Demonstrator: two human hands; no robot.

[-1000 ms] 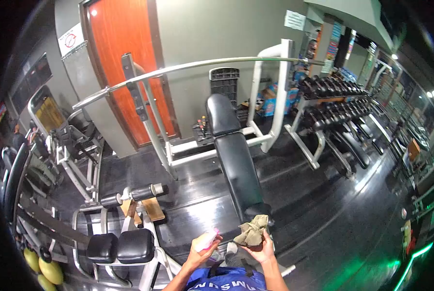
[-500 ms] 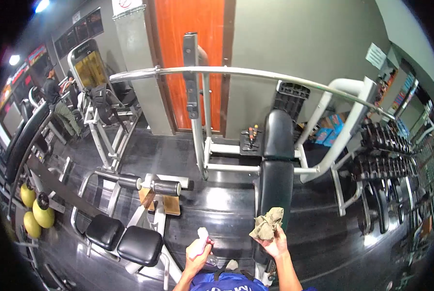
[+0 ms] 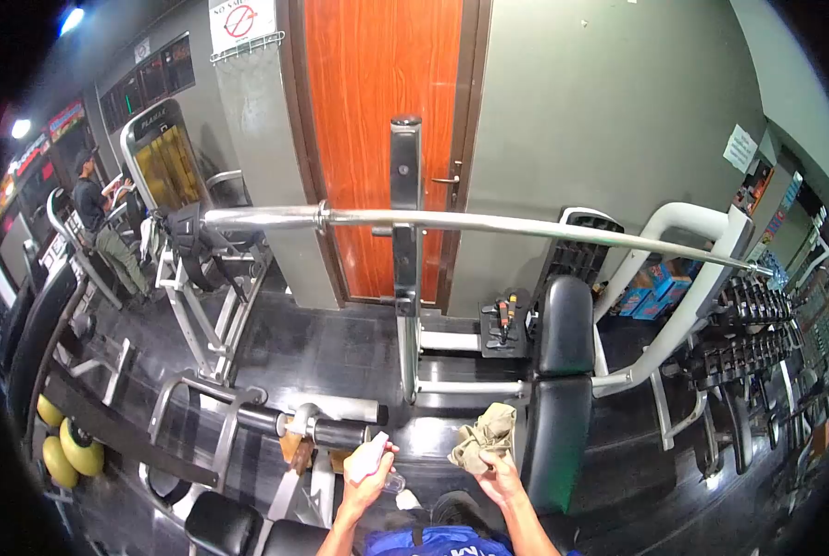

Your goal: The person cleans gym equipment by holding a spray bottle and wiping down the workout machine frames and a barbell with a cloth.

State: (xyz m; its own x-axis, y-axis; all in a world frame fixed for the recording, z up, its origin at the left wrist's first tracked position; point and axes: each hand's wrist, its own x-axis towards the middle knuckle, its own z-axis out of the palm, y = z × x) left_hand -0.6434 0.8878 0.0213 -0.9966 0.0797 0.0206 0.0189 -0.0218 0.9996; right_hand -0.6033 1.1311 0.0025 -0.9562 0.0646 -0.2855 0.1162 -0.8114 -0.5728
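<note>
My left hand (image 3: 366, 484) is closed around the neck of a spray bottle (image 3: 394, 482) with a pale head and a clear body. The fingers cover much of it. In my right hand (image 3: 502, 480) is a crumpled olive-green cloth (image 3: 485, 437), gripped at its lower edge. The cloth is beside the black padded bench (image 3: 561, 435); I cannot tell whether they touch. Beyond both hands a long metal barbell (image 3: 526, 225) lies across the white rack, higher than the bench.
A leg machine with roller pads (image 3: 340, 433) stands at left, close to my left hand. The rack's upright (image 3: 405, 269) rises ahead before an orange door (image 3: 359, 111). Dumbbells (image 3: 743, 357) fill a rack at right. A person (image 3: 95, 204) stands far left.
The view has tilted up and shifted, so the barbell and bench sit lower and further right. My right hand has come closer to my left, with the cloth still in it.
</note>
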